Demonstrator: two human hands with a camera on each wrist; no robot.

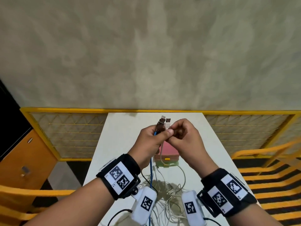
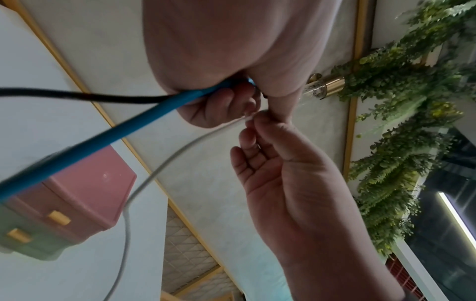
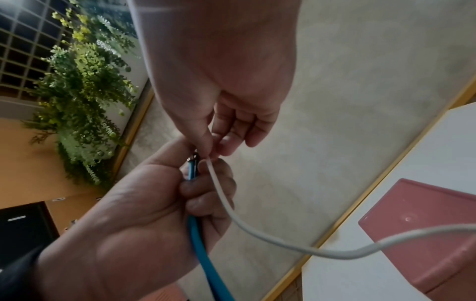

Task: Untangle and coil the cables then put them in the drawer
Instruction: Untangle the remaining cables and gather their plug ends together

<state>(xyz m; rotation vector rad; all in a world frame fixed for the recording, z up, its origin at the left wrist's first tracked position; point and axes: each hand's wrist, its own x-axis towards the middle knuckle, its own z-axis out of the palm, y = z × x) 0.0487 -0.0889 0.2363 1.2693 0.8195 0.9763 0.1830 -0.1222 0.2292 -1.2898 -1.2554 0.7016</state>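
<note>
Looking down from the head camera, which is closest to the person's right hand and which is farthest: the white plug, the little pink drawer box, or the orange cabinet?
1. White plug: pinched at the fingertips of the right hand, beside the left hand.
2. Pink drawer box: on the table, just below the hands.
3. Orange cabinet: far off at the left edge.

We've got our right hand [image 3: 226, 97] coming down from the top, thumb and fingertips pinching the white cable [image 3: 231, 213] right at its end. Just below it, touching, our left hand [image 3: 144, 213] is wrapped around the blue cable [image 3: 203, 250], which runs down out of the fist. The white one sags away toward the right, passing over a pink box [image 3: 425, 224] on the white table [image 3: 412, 163]. Leafy greenery [image 3: 85, 101] hangs off behind the left hand.
</note>
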